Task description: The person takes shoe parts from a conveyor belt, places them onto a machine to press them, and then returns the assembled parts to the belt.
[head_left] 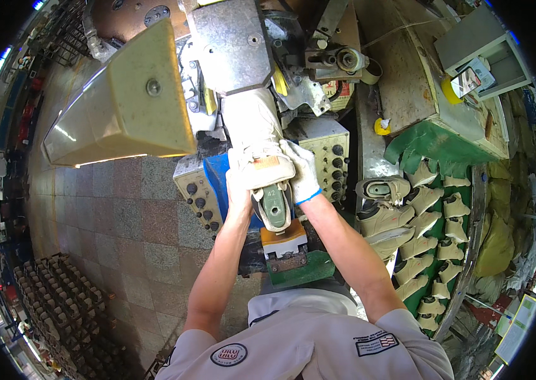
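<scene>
A pale beige shoe upper [254, 120] stretches over a green last [273, 206], its toe end beneath the metal head of a machine [230, 47]. My left hand [237, 187] closes along the shoe's left side, its fingers partly lost in glare. On the opposite side, my right hand [303, 171], in a white glove with a blue cuff, grips the upper near the ankle opening. Laces and a tongue [271, 170] show between the two hands. Just below the heel end sits an orange-brown pad [282, 235] on a metal bracket.
Control boxes with black knobs [337, 161] flank the machine. A beige guard [135, 95] juts out at left. Several shoe uppers [417, 263] lie on a green rack at right. Another lasted shoe [382, 189] rests there. A dark rack of shoe parts [65, 304] stands lower left.
</scene>
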A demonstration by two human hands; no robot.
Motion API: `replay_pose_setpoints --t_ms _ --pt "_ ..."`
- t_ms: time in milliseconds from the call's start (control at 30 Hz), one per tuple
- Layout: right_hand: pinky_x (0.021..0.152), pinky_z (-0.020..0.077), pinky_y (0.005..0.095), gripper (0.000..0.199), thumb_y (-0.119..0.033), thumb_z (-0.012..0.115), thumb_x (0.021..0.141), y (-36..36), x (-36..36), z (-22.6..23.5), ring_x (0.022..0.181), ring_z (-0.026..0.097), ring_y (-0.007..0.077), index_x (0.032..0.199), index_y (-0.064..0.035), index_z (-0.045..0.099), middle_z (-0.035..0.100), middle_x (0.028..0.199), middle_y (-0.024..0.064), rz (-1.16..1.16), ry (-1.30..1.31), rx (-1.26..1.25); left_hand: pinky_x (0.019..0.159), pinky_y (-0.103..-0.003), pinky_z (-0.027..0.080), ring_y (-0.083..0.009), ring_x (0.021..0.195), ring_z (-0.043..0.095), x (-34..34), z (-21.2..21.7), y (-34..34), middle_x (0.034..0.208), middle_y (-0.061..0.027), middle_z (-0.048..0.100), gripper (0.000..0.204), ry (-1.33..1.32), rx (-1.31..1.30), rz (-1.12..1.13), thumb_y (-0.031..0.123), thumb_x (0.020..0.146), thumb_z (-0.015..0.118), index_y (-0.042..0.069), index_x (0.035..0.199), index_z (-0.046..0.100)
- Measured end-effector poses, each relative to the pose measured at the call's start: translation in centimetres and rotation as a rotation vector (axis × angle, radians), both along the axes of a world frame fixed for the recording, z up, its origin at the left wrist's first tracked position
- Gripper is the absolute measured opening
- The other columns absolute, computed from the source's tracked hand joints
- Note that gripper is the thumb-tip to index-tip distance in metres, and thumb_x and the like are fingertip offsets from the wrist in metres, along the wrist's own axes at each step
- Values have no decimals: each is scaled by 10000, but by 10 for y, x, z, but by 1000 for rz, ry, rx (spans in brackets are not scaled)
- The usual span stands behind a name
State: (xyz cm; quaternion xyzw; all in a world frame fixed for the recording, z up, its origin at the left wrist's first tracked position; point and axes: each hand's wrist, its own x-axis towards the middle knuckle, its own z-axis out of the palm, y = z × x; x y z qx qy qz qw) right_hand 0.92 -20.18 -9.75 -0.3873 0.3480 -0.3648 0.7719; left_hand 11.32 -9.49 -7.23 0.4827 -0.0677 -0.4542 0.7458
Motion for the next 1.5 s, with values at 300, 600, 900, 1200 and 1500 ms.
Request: replay_pose_setpoints --t_ms 300,600,900,1200,1500 --pt "728 525 263 259 -219 668 1009 5 10 8 824 623 87 1051 28 729 705 937 27 -41 -121 92 727 -301 600 -166 818 718 15 -40 1 982 -127 732 310 -317 2 -28 188 1038 536 -75 1165 641" --pt "750 530 272 297 -283 671 1016 12 15 15 842 622 90 1101 -3 726 713 1002 32 11 -182 120 679 -267 558 -135 764 680 16 -34 1 894 -61 703 239 -79 -37 138 182 1024 554 -30 1061 656" --pt "694 541 276 504 -292 651 1020 19 -171 26 900 698 173 1394 21 526 703 1115 103 -175 35 56 860 -367 543 -196 966 673 -14 27 70 1083 -94 722 327 -707 382 216 190 1034 521 -26 1180 719" --pt "660 570 348 471 -283 679 992 127 -516 -71 843 724 232 1328 38 603 727 1081 146 -807 433 416 1034 -429 464 -333 1152 613 -86 87 32 1357 -226 622 699 -1332 700 100 450 899 770 -16 1390 594" --pt "1105 445 440 1144 -623 797 687 200 -768 -141 1322 549 403 1554 -13 366 441 1529 293 -904 1554 801 930 -421 503 -315 1024 664 -46 65 33 1192 -189 695 499 -1535 718 70 257 893 734 -17 1298 638"
